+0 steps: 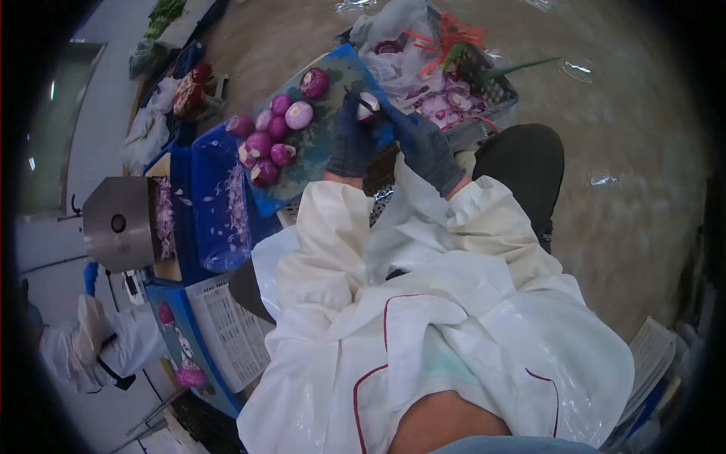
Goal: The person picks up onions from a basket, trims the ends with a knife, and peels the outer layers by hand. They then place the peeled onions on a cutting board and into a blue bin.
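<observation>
Both my hands wear dark blue-grey gloves and meet over the right edge of a blue cutting board [311,163]. My left hand [351,142] is closed on a red onion [368,104], whose pale side faces up. Close against the onion, my right hand [428,148] has its fingers closed; a dark, thin shape shows at its fingertips, too unclear to name. Several purple onions [259,144] lie on the board left of my hands, one larger onion [314,83] near its far edge.
Right of the board stands a lined crate [503,98] with onion skins [446,106] and red ties. At left are a blue tub [215,193] with onion shreds, a metal machine [119,225] and another board with onions [190,376]. A person [98,340] is at lower left.
</observation>
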A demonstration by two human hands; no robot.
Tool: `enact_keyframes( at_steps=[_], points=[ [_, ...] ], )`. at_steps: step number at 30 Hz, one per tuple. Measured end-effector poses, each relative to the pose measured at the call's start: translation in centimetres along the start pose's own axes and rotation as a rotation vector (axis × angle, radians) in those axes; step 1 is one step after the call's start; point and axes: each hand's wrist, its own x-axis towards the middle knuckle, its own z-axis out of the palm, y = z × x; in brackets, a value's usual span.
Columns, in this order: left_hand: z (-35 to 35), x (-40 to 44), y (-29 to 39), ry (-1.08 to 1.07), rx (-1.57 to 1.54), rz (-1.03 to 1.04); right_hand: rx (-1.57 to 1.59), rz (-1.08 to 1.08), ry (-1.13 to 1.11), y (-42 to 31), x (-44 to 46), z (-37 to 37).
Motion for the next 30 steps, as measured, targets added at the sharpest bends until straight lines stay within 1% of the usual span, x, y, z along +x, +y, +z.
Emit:
enact_keyframes(
  at_steps=[1,3,5,6,7,8,9,10,12,15,17,18,19,21,24,27,28,30],
  points=[
    [0.6,0.2,-0.3,-0.004,0.099,0.079,0.016,0.010,0.018,0.2,-0.1,-0.1],
    [3.1,-0.5,2.9,-0.012,-0.183,0.058,0.049,0.026,0.057,0.6,-0.2,-0.1],
    [2.7,0.0,5.6,-0.085,-0.695,-0.360,0.403,0.197,0.070,-0.1,-0.3,-0.8],
    [2.7,0.3,6.5,-0.119,-0.948,-0.574,0.489,0.271,0.048,-0.3,0.0,-1.5],
    [3.0,0.3,6.9,-0.128,-0.819,-0.486,0.574,0.348,0.033,-0.5,0.2,-2.2],
    [3.2,0.3,7.2,-0.134,-0.690,-0.399,0.567,0.418,-0.009,-0.6,0.4,-3.2],
    [3.3,0.4,7.4,-0.152,-0.668,-0.395,0.561,0.490,-0.050,-0.5,0.4,-3.7],
    [3.3,0.5,7.5,-0.169,-0.646,-0.391,0.652,0.505,-0.054,0.1,0.2,-3.2],
    [3.1,1.0,7.8,-0.224,-0.822,-0.545,0.833,0.532,-0.064,1.5,-0.2,-1.9],
    [2.6,1.6,6.4,-0.400,-0.777,-0.446,0.880,0.549,-0.086,0.6,0.2,-2.4],
    [6.2,-0.2,8.3,-0.120,-0.652,-0.411,0.920,0.554,-0.122,-1.0,0.8,-3.5],
    [6.9,-0.5,8.6,-0.062,-0.630,-0.422,0.939,0.557,-0.140,-1.4,1.0,-3.9],
    [7.7,-0.8,8.9,-0.005,-0.607,-0.433,0.929,0.578,-0.146,-1.3,1.0,-4.1],
    [7.9,-0.3,8.8,-0.057,-0.645,-0.515,0.909,0.621,-0.152,-0.9,1.0,-4.4],
    [7.1,2.3,6.6,-0.104,-0.739,-0.625,0.720,0.476,0.016,1.2,0.6,-3.6],
    [5.7,4.1,6.2,-0.318,-0.821,-0.630,0.524,0.389,0.215,0.2,1.5,-4.9],
    [6.0,4.2,6.7,-0.278,-0.836,-0.655,0.400,0.305,0.272,0.6,1.5,-4.7],
    [6.0,4.6,6.2,-0.245,-0.789,-0.604,0.151,0.138,0.387,1.5,1.5,-4.1]
  ],
)
